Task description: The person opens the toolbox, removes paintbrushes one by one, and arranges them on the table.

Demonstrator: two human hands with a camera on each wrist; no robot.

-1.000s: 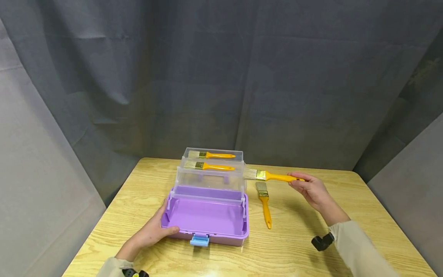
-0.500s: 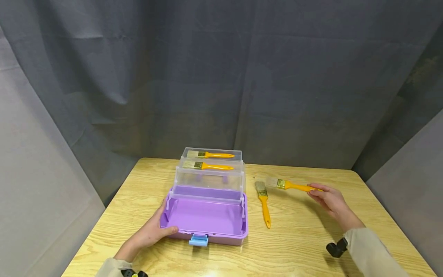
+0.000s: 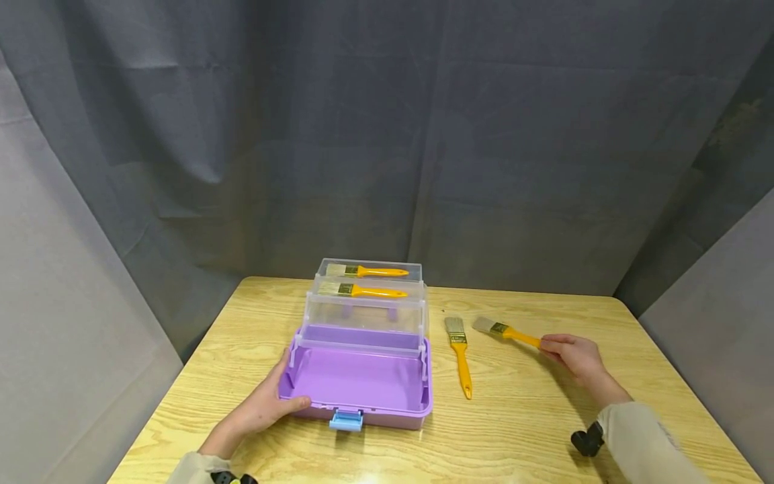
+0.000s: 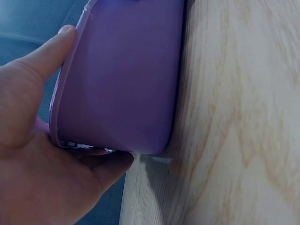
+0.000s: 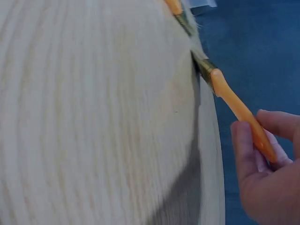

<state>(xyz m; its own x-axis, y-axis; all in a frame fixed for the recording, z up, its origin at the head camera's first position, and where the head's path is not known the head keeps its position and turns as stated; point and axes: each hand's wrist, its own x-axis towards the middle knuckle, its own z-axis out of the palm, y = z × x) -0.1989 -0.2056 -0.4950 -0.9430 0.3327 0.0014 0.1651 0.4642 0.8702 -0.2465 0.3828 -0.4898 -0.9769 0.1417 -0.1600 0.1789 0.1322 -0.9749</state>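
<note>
My left hand [image 3: 261,405] grips the front left corner of a purple toolbox [image 3: 357,420]; in the left wrist view its thumb lies on the rim and its fingers go round the side wall. The box stands with its clear tiered trays [image 3: 363,319] raised at the back. My right hand [image 3: 578,355] pinches the handle end of a yellow paintbrush [image 3: 520,336], right of the box. That brush slants with its bristles low at the tabletop and its handle raised, as the right wrist view [image 5: 241,110] also tells. A second paintbrush [image 3: 462,363] lies between box and hand.
Two more paintbrushes, an upper one [image 3: 377,272] and a lower one [image 3: 375,292], lie in the clear trays. A blue latch [image 3: 347,421] hangs at the box front. Grey cloth [image 3: 387,134] stands behind the wooden table [image 3: 514,437].
My right hand has moved right and down with the paintbrush, away from the trays, bringing its bristles down to the table. My left hand stays on the toolbox.
</note>
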